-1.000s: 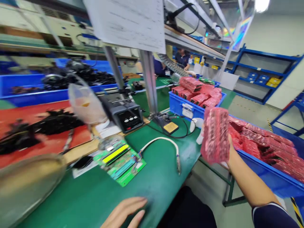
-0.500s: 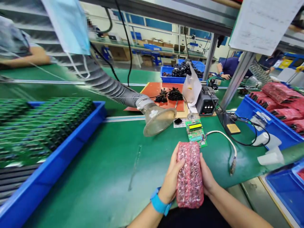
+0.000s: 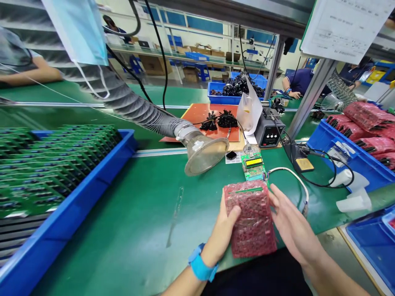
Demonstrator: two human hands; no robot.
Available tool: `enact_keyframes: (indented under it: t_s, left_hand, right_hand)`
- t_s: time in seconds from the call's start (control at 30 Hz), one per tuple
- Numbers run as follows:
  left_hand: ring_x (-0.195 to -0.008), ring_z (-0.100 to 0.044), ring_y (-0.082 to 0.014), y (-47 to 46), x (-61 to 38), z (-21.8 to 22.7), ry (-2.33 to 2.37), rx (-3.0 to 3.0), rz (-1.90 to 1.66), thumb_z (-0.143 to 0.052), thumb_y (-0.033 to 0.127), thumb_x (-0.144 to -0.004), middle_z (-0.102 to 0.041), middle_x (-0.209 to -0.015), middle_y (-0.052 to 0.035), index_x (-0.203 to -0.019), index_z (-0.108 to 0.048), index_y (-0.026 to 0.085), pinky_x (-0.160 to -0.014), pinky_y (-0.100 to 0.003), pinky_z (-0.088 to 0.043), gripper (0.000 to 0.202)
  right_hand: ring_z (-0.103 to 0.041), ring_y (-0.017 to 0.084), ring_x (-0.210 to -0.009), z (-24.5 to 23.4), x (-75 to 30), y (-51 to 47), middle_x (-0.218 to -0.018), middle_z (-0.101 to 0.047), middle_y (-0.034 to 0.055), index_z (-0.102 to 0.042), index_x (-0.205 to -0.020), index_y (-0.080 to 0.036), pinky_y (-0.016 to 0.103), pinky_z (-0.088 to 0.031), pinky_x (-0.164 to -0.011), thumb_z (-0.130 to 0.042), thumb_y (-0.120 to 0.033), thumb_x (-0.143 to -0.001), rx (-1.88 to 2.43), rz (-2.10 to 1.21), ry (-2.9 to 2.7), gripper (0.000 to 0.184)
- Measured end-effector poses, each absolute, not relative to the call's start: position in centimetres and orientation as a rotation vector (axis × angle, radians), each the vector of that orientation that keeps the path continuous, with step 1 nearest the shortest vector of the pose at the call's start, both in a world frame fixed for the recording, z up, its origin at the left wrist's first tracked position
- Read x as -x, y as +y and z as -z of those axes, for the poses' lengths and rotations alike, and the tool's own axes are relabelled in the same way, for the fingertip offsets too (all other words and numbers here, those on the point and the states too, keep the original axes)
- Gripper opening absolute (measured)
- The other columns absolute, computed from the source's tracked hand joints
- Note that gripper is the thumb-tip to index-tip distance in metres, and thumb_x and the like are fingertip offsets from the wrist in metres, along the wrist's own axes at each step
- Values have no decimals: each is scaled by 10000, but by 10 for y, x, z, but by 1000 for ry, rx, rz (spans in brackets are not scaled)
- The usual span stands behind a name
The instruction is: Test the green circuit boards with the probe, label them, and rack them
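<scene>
A pink bubble-wrap package (image 3: 252, 224) is at the table's front edge, with a green board edge showing through near its top. My left hand (image 3: 224, 226) grips its left side, thumb on the front face and the other fingers hidden behind. Along the right side, my right hand (image 3: 291, 222) has its fingers stretched out, the fingertips at the package's upper right edge. Just beyond the package lies a green circuit board with a yellow display (image 3: 253, 163), and a white cable (image 3: 290, 169) runs from it to the right.
A blue tray (image 3: 92, 181) of green circuit boards stands at left. A fume-extraction hose with a funnel (image 3: 205, 154) hangs over the table. A soldering station (image 3: 269, 130) and a blue bin (image 3: 324, 139) of pink packages are at right. Co-workers sit across the bench.
The package has turned so that a broader face shows. My right hand has opened out and shifted right, while the left still grips the package.
</scene>
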State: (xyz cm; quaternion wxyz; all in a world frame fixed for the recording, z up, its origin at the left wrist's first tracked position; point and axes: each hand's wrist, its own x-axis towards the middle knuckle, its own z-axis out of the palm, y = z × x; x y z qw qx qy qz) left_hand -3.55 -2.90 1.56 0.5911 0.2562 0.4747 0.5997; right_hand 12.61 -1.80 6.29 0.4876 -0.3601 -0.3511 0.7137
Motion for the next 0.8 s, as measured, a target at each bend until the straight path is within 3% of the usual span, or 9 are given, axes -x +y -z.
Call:
enact_keyframes:
  t_s: [0.13, 0.23, 0.33, 0.43, 0.5, 0.57, 0.67, 0.73, 0.8]
  left_hand:
    - [-1102, -606, -332, -22, 43, -13, 1014, -441, -1255, -667, 630, -687, -690, -1119, -124, -1143, -609, 165, -1006, -481, -429, 654]
    - [-1035, -638, -360, -15, 44, -9, 1033, -458, -1203, -499, 717, -756, -715, -1014, -170, -1050, -654, 116, -942, -535, -468, 687]
    - [-1201, -536, -322, -13, 38, -1, 1124, -521, -1281, -416, 683, -826, -647, -1195, -160, -1138, -613, 135, -1032, -477, -405, 661]
    - [-1377, -313, -215, -15, 29, 7, 1274, -617, -1445, -475, 588, -857, -402, -1473, -38, -1322, -445, 261, -1144, -356, -238, 569]
    - [-1418, -199, -190, -15, 27, 10, 1351, -696, -1505, -517, 544, -852, -341, -1506, -6, -1325, -435, 284, -1169, -327, -128, 545]
    - [-1405, -225, -216, -12, 30, 10, 1388, -775, -1512, -509, 531, -856, -444, -1430, -39, -1232, -532, 246, -1167, -352, -112, 472]
    - [-1213, -468, -246, -3, 41, 4, 1380, -872, -1493, -479, 527, -865, -621, -1161, -56, -1031, -627, 207, -1093, -381, -280, 390]
    - [-1053, -544, -223, 2, 47, 0, 1371, -915, -1495, -470, 536, -866, -642, -1010, -32, -948, -630, 205, -1009, -354, -368, 377]
    - [-952, -549, -203, 5, 49, 0, 1393, -929, -1516, -441, 566, -871, -615, -909, -16, -888, -610, 208, -939, -330, -404, 396]
  right_hand:
    - [-472, 261, -1269, -63, -144, -18, -1326, -562, 99, -603, -1180, -251, 498, -301, -1099, -475, -606, -853, 816, -1708, -1081, 499]
    - [-522, 264, -1213, -39, -143, -9, -1309, -573, 94, -590, -1168, -264, 510, -311, -1088, -647, -532, -773, 982, -1508, -1220, 481]
    - [-494, 247, -1249, -23, -132, -10, -1356, -531, 92, -479, -1296, -270, 466, -353, -1077, -728, -393, -740, 951, -1620, -1366, 621]
    - [-479, 223, -1264, -24, -127, -18, -1362, -524, 89, -435, -1339, -244, 423, -369, -1077, -654, -338, -806, 1013, -1576, -1420, 583]
    - [-507, 231, -1231, -28, -128, -20, -1359, -524, 89, -420, -1362, -238, 421, -400, -1052, -641, -330, -809, 1128, -1485, -1554, 602]
    - [-561, 253, -1141, -34, -129, -15, -1269, -584, 99, -463, -1341, -236, 444, -447, -992, -650, -344, -797, 1215, -1299, -1799, 585]
    - [-546, 286, -1112, -44, -121, 9, -1166, -608, 119, -597, -1207, -224, 486, -431, -978, -628, -343, -820, 1155, -836, -2144, 407]
    - [-480, 290, -1197, -52, -108, 32, -1243, -562, 122, -602, -1197, -227, 495, -372, -1033, -591, -290, -853, 966, -648, -2312, 351]
    - [-505, 266, -1164, -61, -95, 56, -1227, -580, 112, -596, -1201, -226, 470, -390, -1016, -586, -231, -858, 763, -642, -2489, 343]
